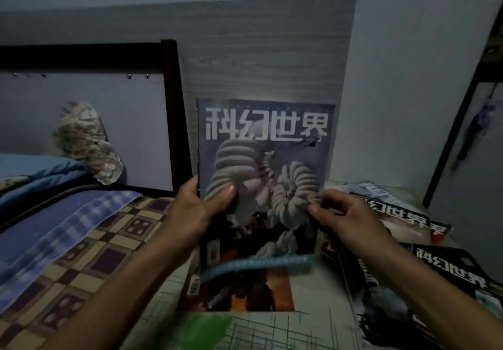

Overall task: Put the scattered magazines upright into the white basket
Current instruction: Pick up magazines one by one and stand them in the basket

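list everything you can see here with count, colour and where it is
held magazine: 1, blue-grey cover with white title, upright at centre in both hands
flat magazine: 1, dark orange cover, lying under the held one
scattered magazines: at least 3, dark covers, piled at right
towel: 1, blue checked, on bed at left
checked bedcover: 1, tan and purple, lower left
bed frame: 1, dark, left
white basket: not in view
left hand: 1, gripping left edge
right hand: 1, pinching right edge

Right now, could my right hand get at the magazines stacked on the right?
Probably yes, once it lets go. The right hand is holding the upright magazine together with the left hand, and the stacked magazines lie just beside it with nothing between.
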